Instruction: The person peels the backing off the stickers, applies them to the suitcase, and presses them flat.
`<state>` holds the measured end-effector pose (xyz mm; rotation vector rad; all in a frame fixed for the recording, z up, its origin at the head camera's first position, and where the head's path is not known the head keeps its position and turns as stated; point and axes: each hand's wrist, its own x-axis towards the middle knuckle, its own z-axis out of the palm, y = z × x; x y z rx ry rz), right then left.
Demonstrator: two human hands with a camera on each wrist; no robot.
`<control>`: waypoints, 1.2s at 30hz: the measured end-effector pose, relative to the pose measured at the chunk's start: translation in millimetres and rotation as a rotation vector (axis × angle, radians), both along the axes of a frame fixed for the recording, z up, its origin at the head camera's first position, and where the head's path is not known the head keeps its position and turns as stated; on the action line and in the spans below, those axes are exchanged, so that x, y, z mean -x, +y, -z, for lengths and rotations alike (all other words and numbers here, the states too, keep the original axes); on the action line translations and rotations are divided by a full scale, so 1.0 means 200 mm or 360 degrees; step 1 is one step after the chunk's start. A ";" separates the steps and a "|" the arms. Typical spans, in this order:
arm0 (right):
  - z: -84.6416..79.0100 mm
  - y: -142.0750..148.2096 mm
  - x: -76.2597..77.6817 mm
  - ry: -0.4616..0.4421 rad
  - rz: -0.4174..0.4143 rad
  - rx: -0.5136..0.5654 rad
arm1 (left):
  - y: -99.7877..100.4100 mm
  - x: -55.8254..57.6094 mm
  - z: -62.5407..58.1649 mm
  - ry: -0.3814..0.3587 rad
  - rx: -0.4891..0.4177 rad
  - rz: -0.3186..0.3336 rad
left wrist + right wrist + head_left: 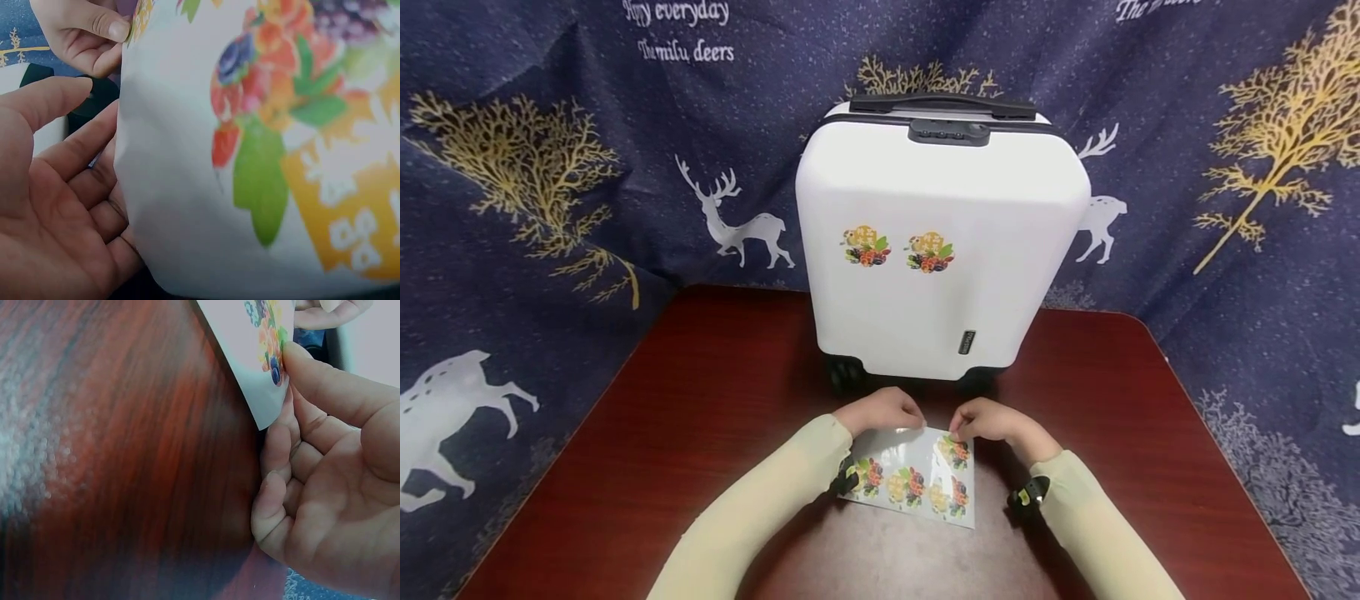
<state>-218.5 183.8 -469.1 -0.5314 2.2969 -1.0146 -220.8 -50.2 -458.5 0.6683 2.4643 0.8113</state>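
A white sheet of fruit stickers [917, 479] lies tilted above the table, with several fruit-and-leaf prints on it. At its far right corner my right hand [992, 421] pinches the edge; in the right wrist view the thumb [312, 372] presses beside a printed sticker [270, 340]. Along the far edge is my left hand [883, 410]. The left wrist view shows its fingers [81, 153] loosely bent behind the sheet [175, 187], while its thumb [53, 100] stands off the paper. Whether any sticker is lifting cannot be seen.
Just beyond the hands a white suitcase [895, 312] stands upright on the dark red table [715, 400]. Two fruit stickers, a left one [867, 247] and a right one [929, 252], are on its front. Behind hangs a blue cloth [730, 125] with deer and trees.
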 end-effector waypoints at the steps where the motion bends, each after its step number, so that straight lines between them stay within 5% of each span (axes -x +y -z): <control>1: 0.00 0.00 0.00 0.0003 -0.0006 -0.0001 | 0.01 0.00 0.00 -0.0004 -0.0001 0.0006; 16: 0.00 0.00 0.00 -0.0014 -0.0014 0.0027 | 0.08 0.00 0.01 -0.0128 -0.0085 0.0019; 36: -0.01 0.03 -0.02 0.0048 -0.0029 0.0086 | 0.10 0.01 0.07 -0.0222 -0.0129 -0.0153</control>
